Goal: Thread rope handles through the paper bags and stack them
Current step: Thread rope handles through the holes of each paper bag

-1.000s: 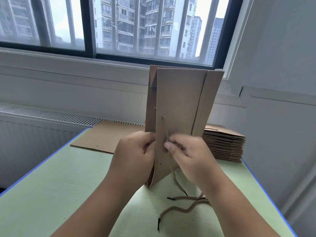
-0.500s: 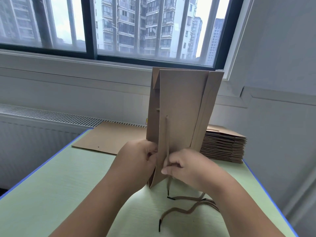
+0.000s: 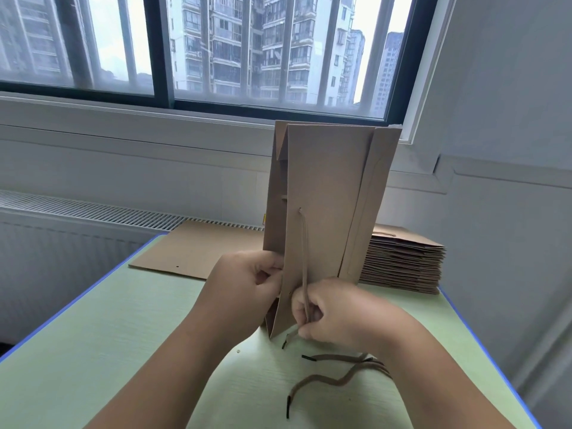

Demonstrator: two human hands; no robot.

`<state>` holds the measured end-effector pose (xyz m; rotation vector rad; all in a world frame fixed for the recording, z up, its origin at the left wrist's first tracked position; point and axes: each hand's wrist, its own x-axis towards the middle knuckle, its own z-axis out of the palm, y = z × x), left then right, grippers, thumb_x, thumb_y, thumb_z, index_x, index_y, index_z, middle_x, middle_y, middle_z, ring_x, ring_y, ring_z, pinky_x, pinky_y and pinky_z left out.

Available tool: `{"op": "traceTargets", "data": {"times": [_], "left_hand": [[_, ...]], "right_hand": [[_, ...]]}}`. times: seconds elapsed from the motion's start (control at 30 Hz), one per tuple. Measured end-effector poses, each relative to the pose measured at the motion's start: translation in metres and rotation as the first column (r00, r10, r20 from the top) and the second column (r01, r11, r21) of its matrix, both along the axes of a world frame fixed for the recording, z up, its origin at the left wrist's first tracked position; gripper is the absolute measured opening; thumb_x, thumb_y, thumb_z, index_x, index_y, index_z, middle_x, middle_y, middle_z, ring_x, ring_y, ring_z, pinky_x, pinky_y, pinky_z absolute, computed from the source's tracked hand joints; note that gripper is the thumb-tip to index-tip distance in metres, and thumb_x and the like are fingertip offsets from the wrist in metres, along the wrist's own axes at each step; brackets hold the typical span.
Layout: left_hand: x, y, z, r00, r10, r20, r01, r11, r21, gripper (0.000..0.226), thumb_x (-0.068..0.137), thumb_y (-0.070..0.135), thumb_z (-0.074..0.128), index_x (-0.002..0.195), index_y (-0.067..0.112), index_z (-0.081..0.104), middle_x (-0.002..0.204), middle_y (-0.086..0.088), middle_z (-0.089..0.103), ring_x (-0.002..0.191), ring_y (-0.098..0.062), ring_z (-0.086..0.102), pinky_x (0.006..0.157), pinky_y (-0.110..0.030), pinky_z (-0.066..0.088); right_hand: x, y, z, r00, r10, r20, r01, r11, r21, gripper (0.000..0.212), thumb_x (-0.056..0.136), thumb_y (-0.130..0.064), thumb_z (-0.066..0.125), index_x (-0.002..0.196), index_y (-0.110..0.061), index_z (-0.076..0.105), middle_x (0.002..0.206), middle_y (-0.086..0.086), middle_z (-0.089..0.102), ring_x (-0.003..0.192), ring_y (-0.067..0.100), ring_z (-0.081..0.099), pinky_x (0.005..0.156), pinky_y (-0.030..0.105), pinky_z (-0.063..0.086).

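A flat brown paper bag (image 3: 328, 193) stands on end at the table's middle. My left hand (image 3: 244, 283) pinches its lower left edge. A brown rope handle (image 3: 304, 252) comes out of a hole in the bag's front panel and runs straight down into my right hand (image 3: 334, 311), which grips it near the bag's bottom. The rope's black tip pokes out below that hand. More loose ropes (image 3: 337, 379) with black tips lie on the table in front of the bag.
A stack of flat paper bags (image 3: 402, 261) sits at the back right. A single flat bag (image 3: 198, 249) lies at the back left. The green table (image 3: 93, 351) has a blue edge; a wall is close on the right, a window behind.
My right hand has pulled the rope downward through the hole, so the strand now hangs taut and longer along the panel. The left hand kept its hold on the bag.
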<state>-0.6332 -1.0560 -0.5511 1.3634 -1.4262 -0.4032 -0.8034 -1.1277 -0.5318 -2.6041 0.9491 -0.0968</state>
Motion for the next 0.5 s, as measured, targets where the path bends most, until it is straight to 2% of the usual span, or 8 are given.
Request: {"op": "traceTargets", "data": {"times": [0.1,0.2,0.27,0.4,0.43,0.5], "left_hand": [[0.0005,-0.0006,0.0007,1.0,0.004,-0.015,-0.004,1.0,-0.006,0.023,0.085,0.018,0.063,0.087,0.029,0.082,0.079,0.008,0.078,0.077,-0.021,0.075,0.075,-0.047,0.06],[0.0001,-0.0006,0.0011,1.0,0.006,-0.003,-0.006,1.0,-0.002,0.033,0.091,0.001,0.064,0.086,0.029,0.082,0.078,0.008,0.078,0.076,-0.022,0.075,0.074,-0.047,0.06],[0.0001,-0.0009,0.0007,1.0,-0.01,-0.003,0.01,1.0,0.005,0.032,0.092,0.002,0.063,0.09,0.028,0.082,0.08,0.007,0.078,0.076,-0.027,0.074,0.074,-0.049,0.059],[0.0029,0.0006,0.0035,0.998,-0.052,0.047,0.052,0.999,0.01,0.043,0.077,0.011,0.045,0.092,0.032,0.08,0.078,-0.001,0.077,0.076,-0.037,0.069,0.072,-0.053,0.059],[0.0044,0.001,0.0038,0.996,-0.063,0.068,0.062,0.998,0.008,0.045,0.073,0.011,0.043,0.091,0.031,0.08,0.078,-0.002,0.076,0.075,-0.037,0.068,0.071,-0.053,0.058],[0.0062,0.0014,0.0045,0.992,-0.083,0.094,0.084,0.997,0.004,0.044,0.071,0.01,0.042,0.09,0.025,0.079,0.079,-0.002,0.075,0.076,-0.034,0.067,0.07,-0.05,0.057]], "right_hand": [[0.0011,0.001,-0.0008,1.0,0.019,-0.014,-0.019,0.999,0.028,0.011,0.089,-0.018,0.065,0.09,-0.028,0.07,0.074,-0.013,0.063,0.064,-0.003,0.053,0.055,0.01,0.04],[0.003,0.0015,-0.002,0.999,0.047,-0.023,-0.046,0.998,0.052,0.015,0.089,-0.017,0.065,0.09,-0.029,0.075,0.073,-0.014,0.066,0.067,0.0,0.058,0.058,0.011,0.042],[0.0027,0.0011,-0.0027,0.999,0.044,-0.013,-0.043,0.998,0.055,0.009,0.087,-0.018,0.068,0.085,-0.026,0.071,0.07,-0.015,0.064,0.063,-0.001,0.055,0.056,0.013,0.041],[0.002,0.0002,-0.0059,0.999,0.035,-0.005,-0.035,0.999,0.038,0.006,0.084,-0.019,0.069,0.083,-0.021,0.063,0.079,-0.002,0.066,0.064,0.005,0.053,0.061,0.029,0.045],[0.002,-0.0001,-0.0068,0.999,0.033,0.001,-0.033,0.999,0.038,0.006,0.085,-0.018,0.066,0.084,-0.023,0.063,0.079,-0.004,0.066,0.065,0.005,0.053,0.061,0.028,0.045],[0.002,0.0005,-0.0067,1.0,0.027,0.012,-0.028,0.997,0.066,0.019,0.087,-0.015,0.062,0.092,-0.033,0.068,0.076,-0.015,0.066,0.066,0.0,0.055,0.061,0.017,0.043]]}}
